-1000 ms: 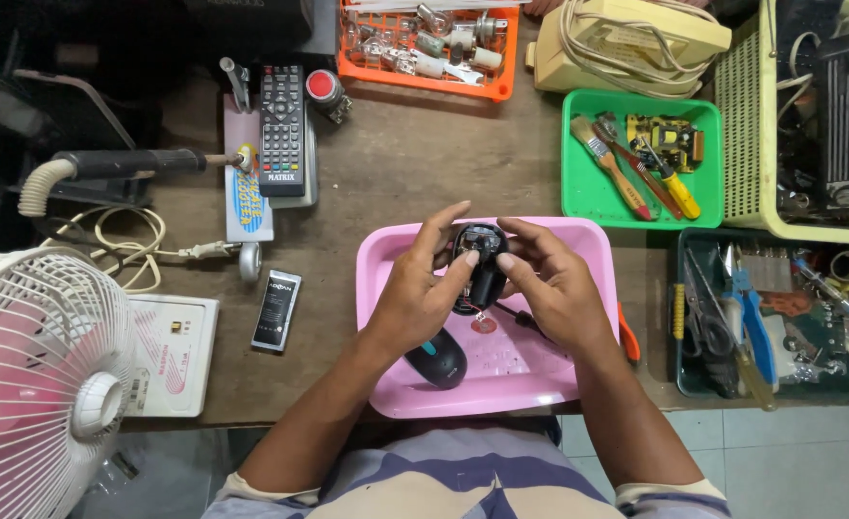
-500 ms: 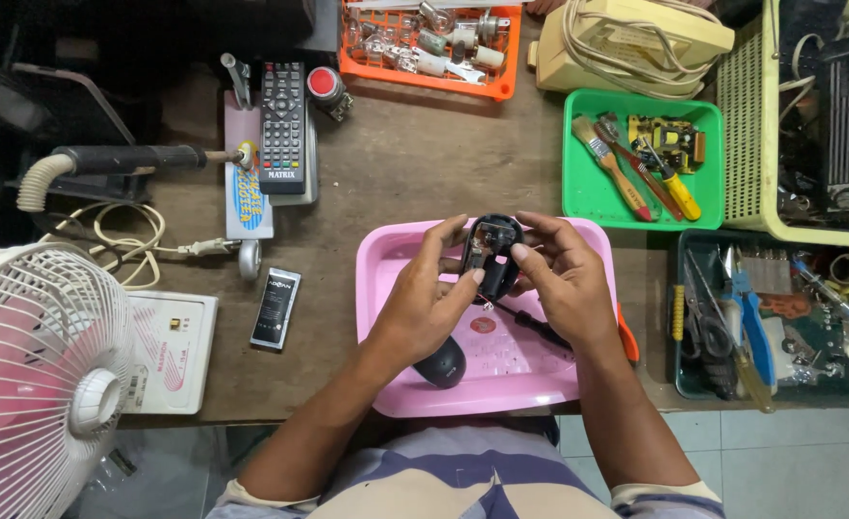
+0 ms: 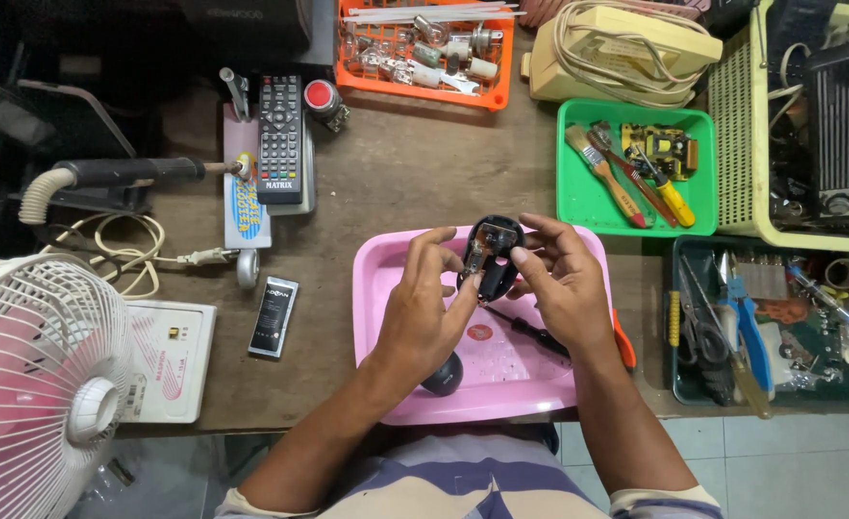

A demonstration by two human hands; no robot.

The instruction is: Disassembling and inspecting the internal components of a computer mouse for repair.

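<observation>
Two hands over the pink tray [image 3: 386,288]: left hand [image 3: 423,312] and right hand [image 3: 567,284] pinch one opened black mouse shell [image 3: 487,258] between fingertips, just above the tray's far half. Inside the tray: black screwdriver [image 3: 532,333]. Beyond the tray: green bin [image 3: 578,207], orange basket [image 3: 424,96].

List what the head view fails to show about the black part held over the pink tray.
- Black device: its lower part is covered by fingers of the left hand and right hand; inner parts too small to identify.
- Dark rounded piece in the pink tray: partly behind the left wrist.
- White fan: cut off by the left edge.
</observation>
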